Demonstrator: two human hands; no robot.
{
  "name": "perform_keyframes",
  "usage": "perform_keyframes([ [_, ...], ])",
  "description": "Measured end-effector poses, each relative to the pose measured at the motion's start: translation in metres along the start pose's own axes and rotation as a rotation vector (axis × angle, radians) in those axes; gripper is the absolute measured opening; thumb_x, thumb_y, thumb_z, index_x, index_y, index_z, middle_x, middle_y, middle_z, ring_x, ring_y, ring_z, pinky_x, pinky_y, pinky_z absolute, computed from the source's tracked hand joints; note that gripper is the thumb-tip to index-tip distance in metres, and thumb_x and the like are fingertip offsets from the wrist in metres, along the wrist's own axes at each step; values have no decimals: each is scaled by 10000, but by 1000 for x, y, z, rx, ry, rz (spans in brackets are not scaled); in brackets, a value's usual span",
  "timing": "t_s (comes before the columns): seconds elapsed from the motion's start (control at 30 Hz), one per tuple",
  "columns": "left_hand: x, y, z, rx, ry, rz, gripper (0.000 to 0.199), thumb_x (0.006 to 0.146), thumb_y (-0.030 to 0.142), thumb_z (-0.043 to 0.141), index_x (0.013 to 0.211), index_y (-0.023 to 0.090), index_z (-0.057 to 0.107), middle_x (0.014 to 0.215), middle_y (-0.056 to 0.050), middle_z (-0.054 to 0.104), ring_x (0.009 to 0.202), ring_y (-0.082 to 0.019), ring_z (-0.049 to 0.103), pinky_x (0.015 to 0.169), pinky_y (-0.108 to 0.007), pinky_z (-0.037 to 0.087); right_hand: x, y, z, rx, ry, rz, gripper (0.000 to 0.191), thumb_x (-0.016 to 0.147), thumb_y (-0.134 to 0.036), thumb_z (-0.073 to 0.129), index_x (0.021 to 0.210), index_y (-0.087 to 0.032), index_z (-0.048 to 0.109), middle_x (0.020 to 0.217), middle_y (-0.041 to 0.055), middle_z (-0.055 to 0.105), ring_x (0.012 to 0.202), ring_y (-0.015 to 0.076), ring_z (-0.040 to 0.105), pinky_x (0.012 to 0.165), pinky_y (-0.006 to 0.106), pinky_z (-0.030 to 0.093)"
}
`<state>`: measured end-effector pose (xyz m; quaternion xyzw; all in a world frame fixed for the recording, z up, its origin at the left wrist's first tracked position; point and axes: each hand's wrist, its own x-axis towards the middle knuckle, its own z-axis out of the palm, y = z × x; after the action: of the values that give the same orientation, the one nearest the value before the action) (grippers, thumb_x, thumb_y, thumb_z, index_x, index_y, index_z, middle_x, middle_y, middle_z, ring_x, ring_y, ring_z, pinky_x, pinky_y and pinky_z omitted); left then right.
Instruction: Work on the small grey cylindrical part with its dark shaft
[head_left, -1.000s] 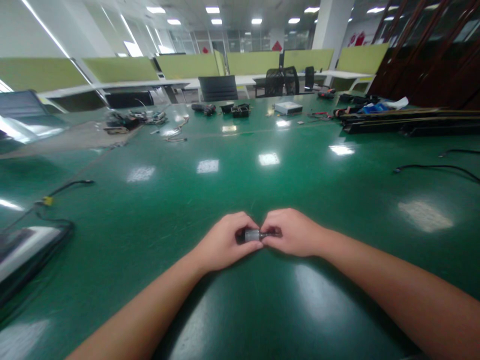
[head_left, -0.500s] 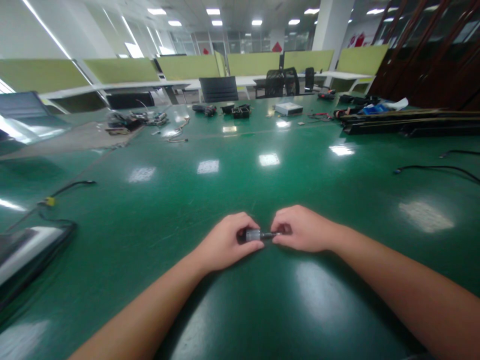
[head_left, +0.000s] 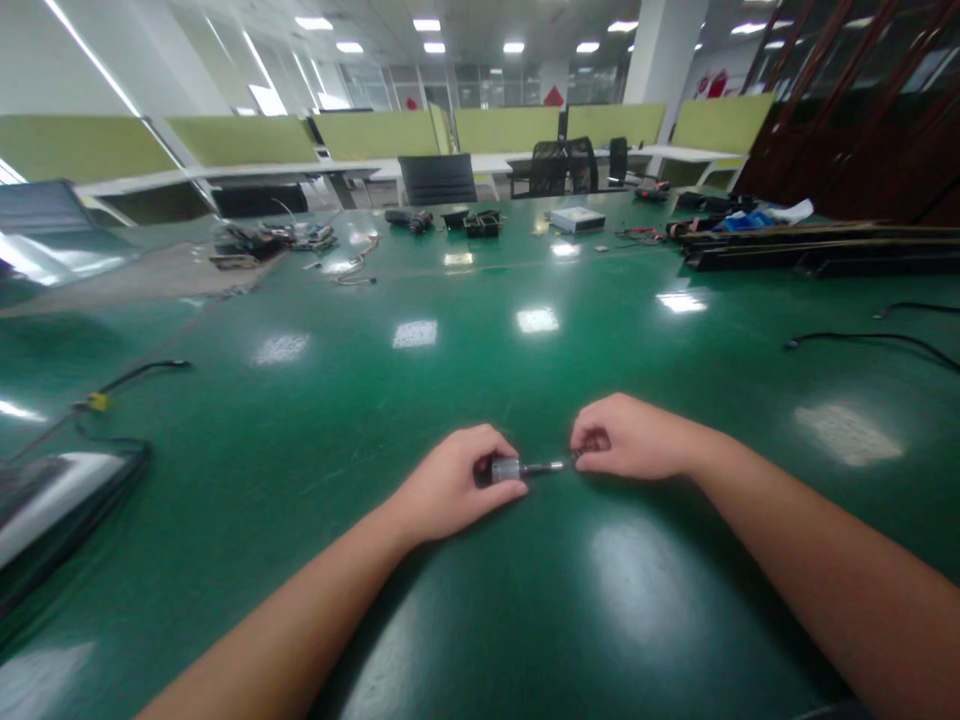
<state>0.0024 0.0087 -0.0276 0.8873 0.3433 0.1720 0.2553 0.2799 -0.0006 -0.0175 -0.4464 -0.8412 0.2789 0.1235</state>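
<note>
My left hand (head_left: 450, 485) is closed around the dark handle of a short screwdriver (head_left: 507, 469), thumb below and fingers above. The screwdriver has a grey collar and a thin shaft with a bright tip, lying level and pointing right over the green table. Just right of the tip, apart from it, my right hand (head_left: 630, 438) has its thumb and fingers pinched together. A tiny dark bit of something shows at those fingertips, too small to name.
The green table (head_left: 315, 560) spreads all around. At the left lies a white and black device (head_left: 60, 500) with a cable. Black cables (head_left: 862, 338) lie at the right. Farther back are a flat grey box (head_left: 577, 219), tangled parts (head_left: 262, 243) and long black bars (head_left: 825, 247).
My right hand has come off the screwdriver's shaft and moved right and slightly away, so the bright tip now shows. My left hand has stayed put with the screwdriver.
</note>
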Motion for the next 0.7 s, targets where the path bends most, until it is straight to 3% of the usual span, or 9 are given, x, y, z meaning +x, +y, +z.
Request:
perform_keyframes([
  [0.27,3,3,0,0,1,-5,234,854,400,728,956,196,672,879,-22,657,772,-171,594,682,-272,437,3,-9,8,54,34,-83,97,801,-228,733,879,-172,744,791,12,686,694,125,599,622,233,425],
  [0.5,10,1,5,12,14,12,225,847,389,721,961,200,676,876,-25,664,781,-178,601,693,-277,446,16,-13,31,10,166,-137,108,825,-239,721,912,-178,739,814,15,675,711,128,582,659,243,404],
  [0.7,12,0,7,5,5,43,209,860,379,711,966,202,678,897,-25,673,816,-182,610,741,-291,447,21,-17,40,2,190,-197,107,845,-246,697,917,-180,741,851,26,688,767,145,603,700,253,416],
])
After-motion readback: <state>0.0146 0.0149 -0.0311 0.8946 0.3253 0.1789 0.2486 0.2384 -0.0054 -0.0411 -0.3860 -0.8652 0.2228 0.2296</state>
